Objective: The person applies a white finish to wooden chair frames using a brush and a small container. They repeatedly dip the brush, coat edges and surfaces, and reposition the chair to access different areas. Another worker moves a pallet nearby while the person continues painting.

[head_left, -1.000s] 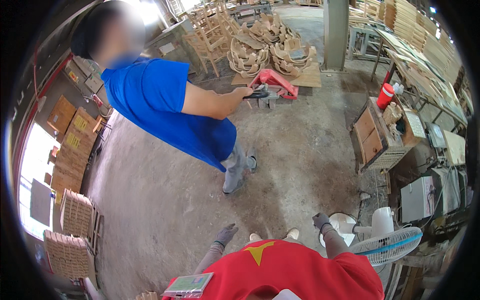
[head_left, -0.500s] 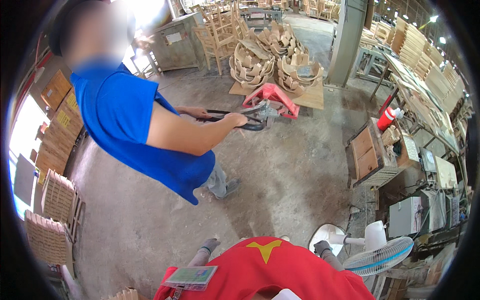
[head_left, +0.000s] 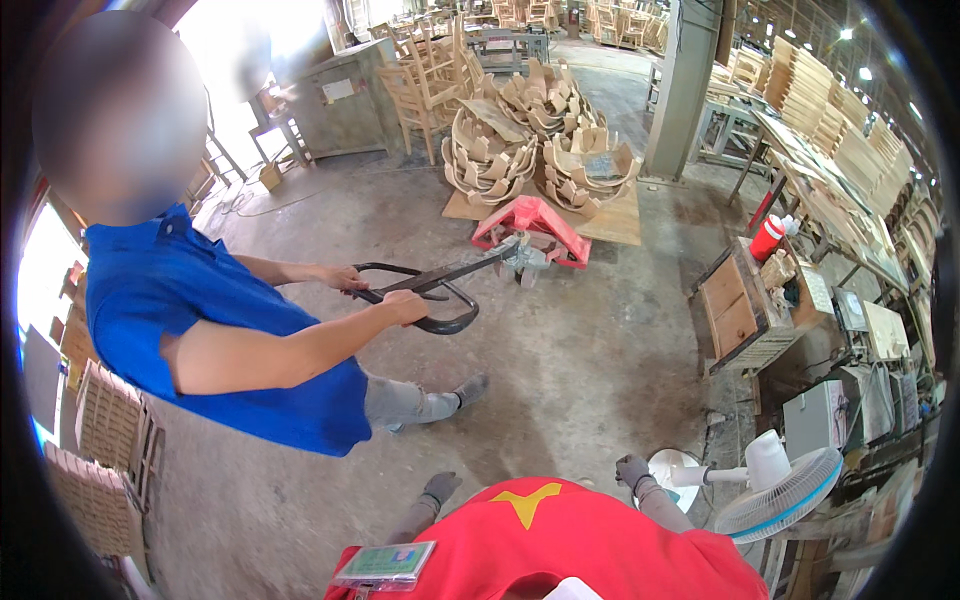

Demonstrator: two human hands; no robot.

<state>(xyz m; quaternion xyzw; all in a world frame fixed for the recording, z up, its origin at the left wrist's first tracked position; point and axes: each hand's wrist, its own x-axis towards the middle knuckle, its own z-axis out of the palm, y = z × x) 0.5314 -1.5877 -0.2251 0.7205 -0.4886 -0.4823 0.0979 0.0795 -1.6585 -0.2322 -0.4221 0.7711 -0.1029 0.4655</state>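
Note:
My left hand (head_left: 442, 486), in a grey glove, hangs low over the floor on the left of my red shirt (head_left: 600, 535). It holds nothing, and its fingers look loosely open. On the other side my right hand (head_left: 632, 470), also grey-gloved, is nearest to the white round base (head_left: 676, 482) of a standing fan (head_left: 782, 490). Its fingers are loosely bent and partly apart, with nothing seen in them. At the left a co-worker in a blue shirt (head_left: 250, 400) grips the black handle (head_left: 455, 322) of a red pallet jack (head_left: 535, 222) with both hands.
Curved wooden parts (head_left: 540, 140) lie piled on a board (head_left: 612, 222) beyond the jack. A grey pillar (head_left: 683, 90) and a wooden cabinet (head_left: 735, 308) with a red bottle (head_left: 767, 238) stand right. Stacked wood pieces (head_left: 88, 485) are at left; wooden chairs (head_left: 425, 90) stand behind.
The co-worker has moved left and nearer, drawing the jack handle lower and toward me. The jack and the loaded board sit slightly nearer in the picture. My hands have shifted slightly, still holding nothing.

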